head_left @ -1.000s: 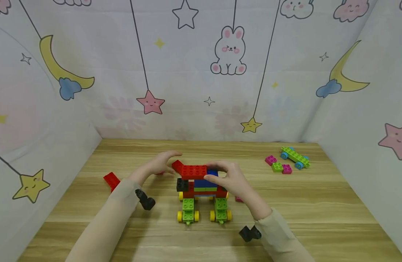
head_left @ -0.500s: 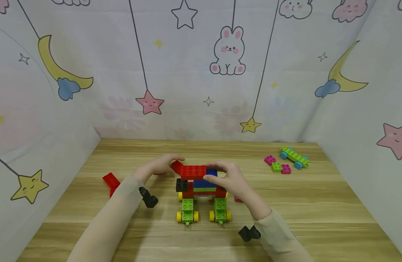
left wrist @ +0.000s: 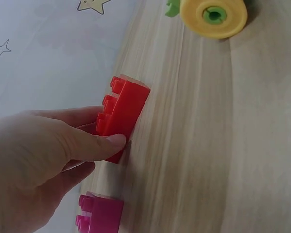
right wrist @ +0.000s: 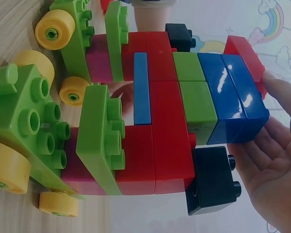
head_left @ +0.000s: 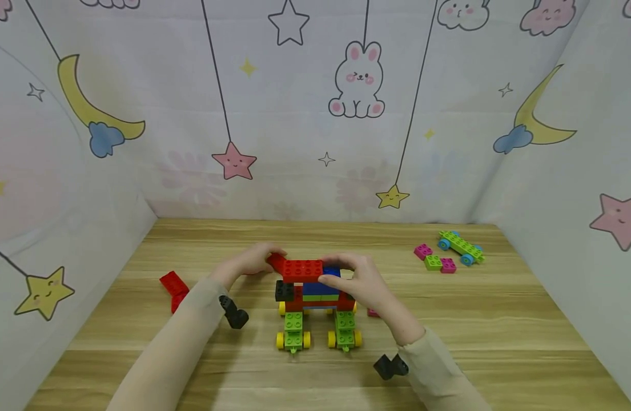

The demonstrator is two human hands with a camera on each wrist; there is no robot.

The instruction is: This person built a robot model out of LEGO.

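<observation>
My left hand (head_left: 253,261) is down on the far side of the brick model, at its left. In the left wrist view its thumb and fingers pinch a red brick (left wrist: 130,104) close over the table. A magenta brick (left wrist: 105,214) lies just below that hand. The model (head_left: 317,305) stands on lime green bases (head_left: 294,324) with yellow wheels. Atop it, a long red brick (head_left: 303,270) sits by blue bricks (right wrist: 235,92) and sticks out leftward. My right hand (head_left: 360,279) grips the model's top, thumb against the red brick, fingers behind the blue ones. A black brick (right wrist: 213,177) juts from the side.
Red pieces (head_left: 175,290) lie by the left forearm. At the far right are a lime green base with blue wheels (head_left: 461,245), a lime brick (head_left: 433,262) and two magenta bricks (head_left: 449,265). Another magenta piece (head_left: 373,313) peeks out beside the right wrist. Fabric (head_left: 294,114) encloses the table.
My left hand has moved slightly right and lowered, its spread fingers closing on the red brick behind the model. My right hand keeps its place on the model's top.
</observation>
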